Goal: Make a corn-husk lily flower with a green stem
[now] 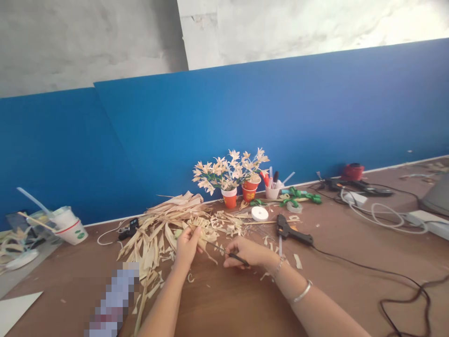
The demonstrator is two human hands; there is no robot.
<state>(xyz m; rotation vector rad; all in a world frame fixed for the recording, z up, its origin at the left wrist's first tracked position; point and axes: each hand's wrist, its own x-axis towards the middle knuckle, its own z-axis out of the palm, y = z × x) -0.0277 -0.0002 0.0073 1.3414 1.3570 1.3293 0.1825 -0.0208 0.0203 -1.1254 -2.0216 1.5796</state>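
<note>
My left hand (187,247) is closed, thumb against fingers, on a pale strip of dried husk (209,255) whose tail curls down to the right. My right hand (245,252) is wrapped round the dark handles of a pair of scissors (239,259). Their thin blades point left, close to the strip; I cannot tell whether they touch it. Behind and left of my left hand spreads a heap of dried husks (164,224), with small cut scraps around it on the brown table (224,299).
Husk flowers (224,171) stand in a red cup (229,199) at the back. A white tape roll (259,214) and a glue gun (293,231) with a trailing cord lie right of centre. Paper cups (71,229) stand left; cables (382,220) lie right, before a blue partition (280,117).
</note>
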